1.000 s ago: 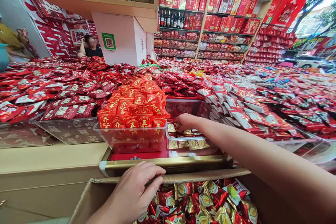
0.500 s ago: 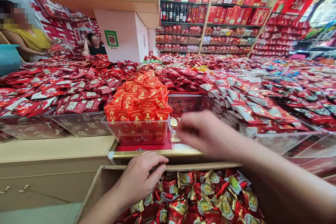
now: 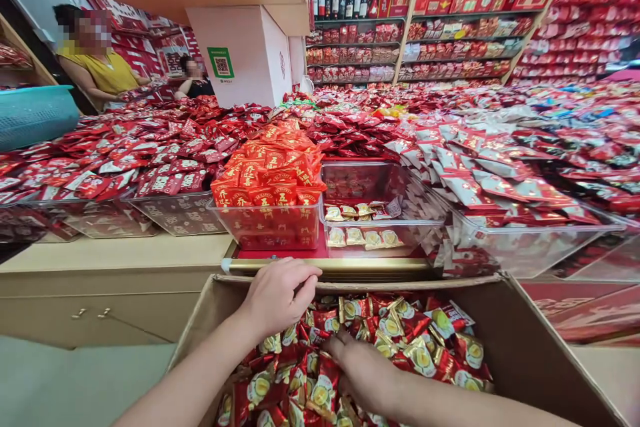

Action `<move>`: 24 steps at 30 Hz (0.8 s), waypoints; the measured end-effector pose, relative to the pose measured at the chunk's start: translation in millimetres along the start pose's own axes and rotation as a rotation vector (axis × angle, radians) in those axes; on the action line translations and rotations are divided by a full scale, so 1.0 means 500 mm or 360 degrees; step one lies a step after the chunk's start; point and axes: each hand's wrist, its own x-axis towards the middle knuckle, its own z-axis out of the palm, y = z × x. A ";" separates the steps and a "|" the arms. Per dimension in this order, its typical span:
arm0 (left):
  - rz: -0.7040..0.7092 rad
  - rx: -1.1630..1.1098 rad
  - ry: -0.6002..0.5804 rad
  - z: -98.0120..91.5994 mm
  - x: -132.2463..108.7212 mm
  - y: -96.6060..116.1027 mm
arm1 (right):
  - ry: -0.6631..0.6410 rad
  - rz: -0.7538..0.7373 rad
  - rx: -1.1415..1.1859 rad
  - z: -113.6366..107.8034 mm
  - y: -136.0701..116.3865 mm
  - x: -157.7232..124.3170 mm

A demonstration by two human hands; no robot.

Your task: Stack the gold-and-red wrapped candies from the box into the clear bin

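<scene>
In front of me stands an uncovered cardboard box point(image 3: 530, 340) holding many red-and-gold wrapped candies point(image 3: 420, 355) with a yellow fruit picture. My left hand point(image 3: 283, 293) is closed over the box's far rim, thumb on the inner side. My right hand point(image 3: 367, 370) is down among the candies, its fingertips partly hidden, so their grip does not show. Just beyond the box is a clear plastic bin point(image 3: 385, 221) with a low layer of similar candies on its bottom. Beside it, on the left, a clear bin point(image 3: 270, 227) is heaped with orange-red packets point(image 3: 275, 167).
Heaped bins of red packets point(image 3: 165, 163) extend leftward, and bins of red-and-white packets point(image 3: 480, 177) rightward. A gold-edged counter point(image 3: 350, 268) borders the box. A teal basket point(image 3: 37, 117) and a person in yellow point(image 3: 107, 73) are at far left. Stocked shelves point(image 3: 415, 13) stand behind.
My right hand has moved from above the clear bin down and back into the cardboard box. My left hand stays at the rim. The view has tilted down and shifted slightly.
</scene>
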 end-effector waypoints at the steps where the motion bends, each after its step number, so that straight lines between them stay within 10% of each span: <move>1: -0.0022 -0.0018 0.0014 0.001 0.000 0.001 | 0.0027 -0.0013 0.0050 -0.002 0.006 0.000; 17: -0.0214 -0.0340 0.0063 0.011 0.001 0.001 | 0.0060 0.0102 0.0513 0.007 0.017 0.003; 24: -0.0165 -0.0644 0.0224 0.002 -0.011 0.009 | 0.0081 0.0030 0.1463 -0.114 -0.017 -0.011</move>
